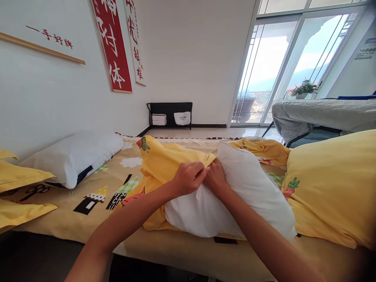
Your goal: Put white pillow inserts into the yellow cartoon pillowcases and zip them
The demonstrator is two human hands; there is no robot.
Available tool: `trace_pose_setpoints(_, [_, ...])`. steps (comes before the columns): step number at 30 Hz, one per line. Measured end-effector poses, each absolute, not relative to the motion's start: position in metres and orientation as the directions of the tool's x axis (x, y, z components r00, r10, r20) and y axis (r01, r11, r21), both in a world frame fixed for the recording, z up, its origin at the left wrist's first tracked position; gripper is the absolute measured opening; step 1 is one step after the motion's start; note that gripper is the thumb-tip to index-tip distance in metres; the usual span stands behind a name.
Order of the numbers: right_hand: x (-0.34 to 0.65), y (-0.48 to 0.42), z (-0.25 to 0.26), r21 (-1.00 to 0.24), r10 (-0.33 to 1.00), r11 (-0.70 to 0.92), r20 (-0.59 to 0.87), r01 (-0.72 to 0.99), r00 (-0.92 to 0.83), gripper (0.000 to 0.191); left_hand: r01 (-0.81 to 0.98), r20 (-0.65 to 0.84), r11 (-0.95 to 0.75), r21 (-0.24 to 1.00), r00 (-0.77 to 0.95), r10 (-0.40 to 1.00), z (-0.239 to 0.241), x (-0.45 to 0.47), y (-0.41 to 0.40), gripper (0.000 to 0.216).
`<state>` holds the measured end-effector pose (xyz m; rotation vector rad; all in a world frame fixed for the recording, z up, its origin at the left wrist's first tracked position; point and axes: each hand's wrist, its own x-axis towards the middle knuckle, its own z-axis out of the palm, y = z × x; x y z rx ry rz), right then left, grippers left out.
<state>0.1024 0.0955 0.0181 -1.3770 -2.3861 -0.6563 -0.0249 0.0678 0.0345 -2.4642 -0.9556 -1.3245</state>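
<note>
A white pillow [255, 176] lies in front of me, bent in the middle and partly inside a yellow pillowcase [170, 154] with carrot prints. My left hand [190, 178] is closed on the pillowcase's open edge, knuckles up. Against it, my right hand [216, 176] presses into the crease of the pillow and looks closed on it. The right fingertips are hidden behind the left hand and the yellow cloth. The pillow's white end sticks out to the right of my right forearm.
A second white pillow [88, 154] lies at left by the wall, near yellow frilled fabric [23, 176]. At right stands a plump yellow pillow [335, 184], with crumpled yellow cloth [264, 150] behind it. All rest on a patterned bedsheet [96, 231]. Beyond is a covered table [323, 113].
</note>
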Motion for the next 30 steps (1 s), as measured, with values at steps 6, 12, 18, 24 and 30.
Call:
trace_pose_setpoints(6, [0.143, 0.107, 0.02, 0.299, 0.715, 0.354, 0.524, 0.886, -0.462, 0.026, 0.659, 0.668, -0.732, 0.175, 0.467, 0.58, 0.002, -0.041, 0.084, 0.029])
trace_pose_setpoints(12, [0.152, 0.049, 0.005, 0.361, 0.392, 0.453, 0.74, 0.815, -0.546, 0.033, 0.748, 0.553, -0.578, 0.327, 0.344, 0.759, 0.004, -0.05, 0.12, 0.021])
trace_pose_setpoints(18, [0.135, 0.057, -0.076, 0.261, 0.542, 0.706, 0.4, 0.658, -0.739, 0.058, 0.828, 0.347, -0.476, 0.296, 0.371, 0.862, -0.017, -0.067, 0.159, 0.035])
trace_pose_setpoints(24, [0.128, 0.072, -0.107, 0.198, 0.537, 0.686, 0.512, 0.7, -0.671, 0.06, 0.831, 0.472, -0.536, 0.151, 0.416, 0.778, -0.061, -0.112, 0.137, 0.036])
trace_pose_setpoints(30, [0.132, 0.081, -0.111, 0.274, 0.46, 0.733, 0.474, 0.622, -0.751, 0.072, 0.632, 0.405, -0.732, -0.257, 0.757, 0.512, -0.059, -0.137, 0.084, 0.017])
